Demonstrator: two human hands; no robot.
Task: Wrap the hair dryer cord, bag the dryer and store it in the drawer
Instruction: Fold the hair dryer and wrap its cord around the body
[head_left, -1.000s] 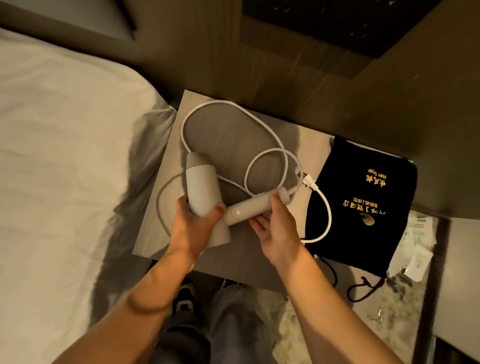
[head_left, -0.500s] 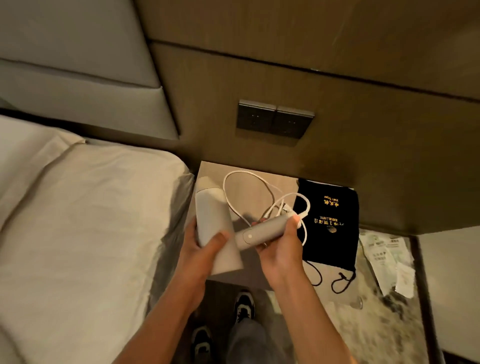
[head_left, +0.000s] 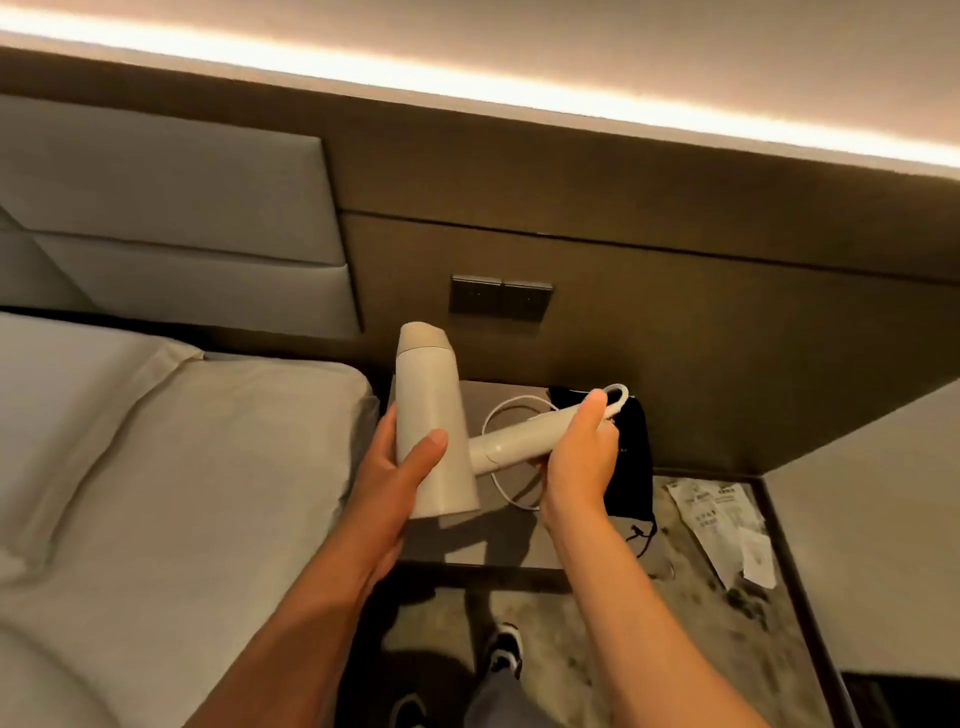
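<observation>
— Room over the nightstand (head_left: 519, 545): what do the hands have?
— Both are lifted above it. The left hand (head_left: 395, 467) grasps the barrel of the hair dryer (head_left: 434, 431), thumb across the near face, fingers behind. The right hand (head_left: 579, 462) is closed around the handle's far end, with the thumb pressing a loop of the cord (head_left: 511, 410) against that end.
— And the rest of the cord?
— It hangs in a loose loop under the handle, down toward the tabletop. Whether it touches the wood I cannot tell.
— Edges?
— The bed (head_left: 182, 493) lies just left of the nightstand, its mattress corner close to the left wrist. The dark wall panel (head_left: 675, 338) rises at the far edge, carrying a switch plate (head_left: 501, 299) just above the dryer's far tip. A pale ledge (head_left: 872, 545) closes the right side.
— Where is the bag?
— The black bag (head_left: 634, 467) lies flat on the right part of the nightstand, partly hidden behind the right hand, and its drawstring (head_left: 641, 535) trails off the near edge.
— Anything else nearby?
— Paper slips (head_left: 722, 519) lie on the mottled surface right of the bag. A shoe (head_left: 504, 654) stands on the floor near the nightstand's front edge, between the forearms.
</observation>
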